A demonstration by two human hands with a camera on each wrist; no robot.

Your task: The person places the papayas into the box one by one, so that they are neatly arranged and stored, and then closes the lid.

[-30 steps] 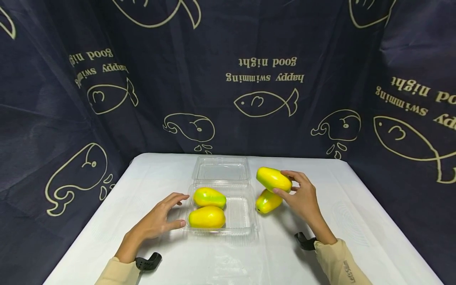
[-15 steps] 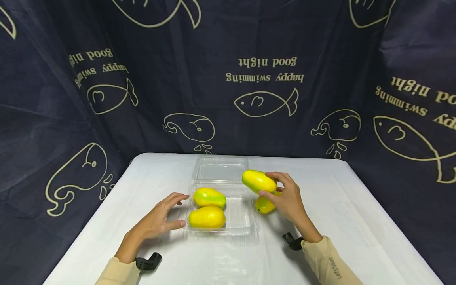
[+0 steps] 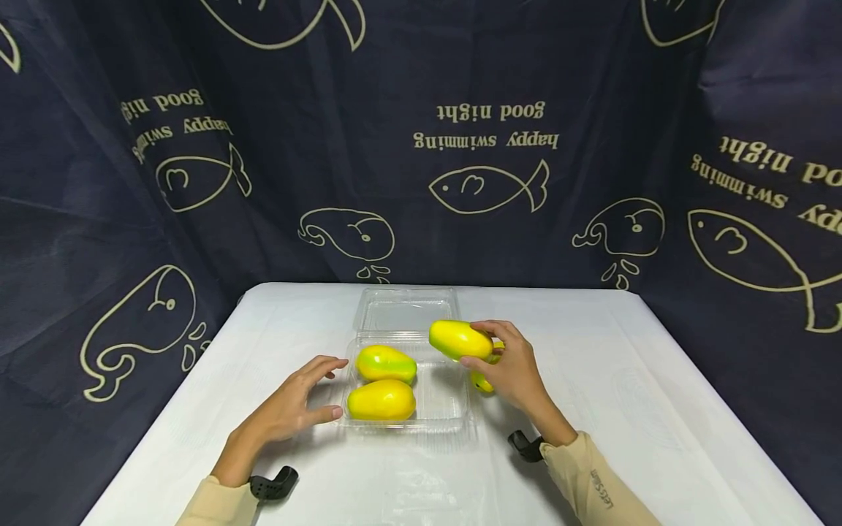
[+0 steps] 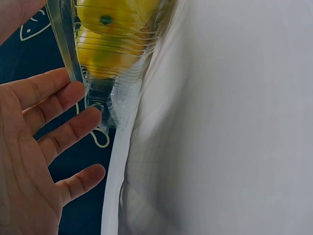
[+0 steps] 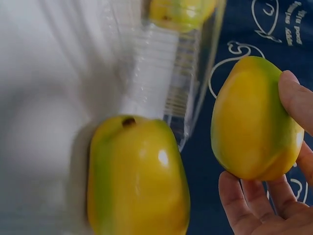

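My right hand grips a yellow-green papaya between thumb and fingers. It hangs above the right part of the clear plastic clamshell box. In the right wrist view the held papaya is clear of the box. Two papayas lie side by side in the left part of the box. Another papaya lies on the table just right of the box, mostly hidden behind my right hand in the head view. My left hand, fingers spread and relaxed, is at the box's left edge, its fingertips at or touching the wall.
The box lid lies folded back toward the table's far edge. A white cloth covers the table. Dark curtains with fish drawings stand behind and beside it. Black straps sit on both wrists.
My right hand has carried the held papaya left, from above the other loose papaya to over the right part of the box. The left hand has stayed in place.
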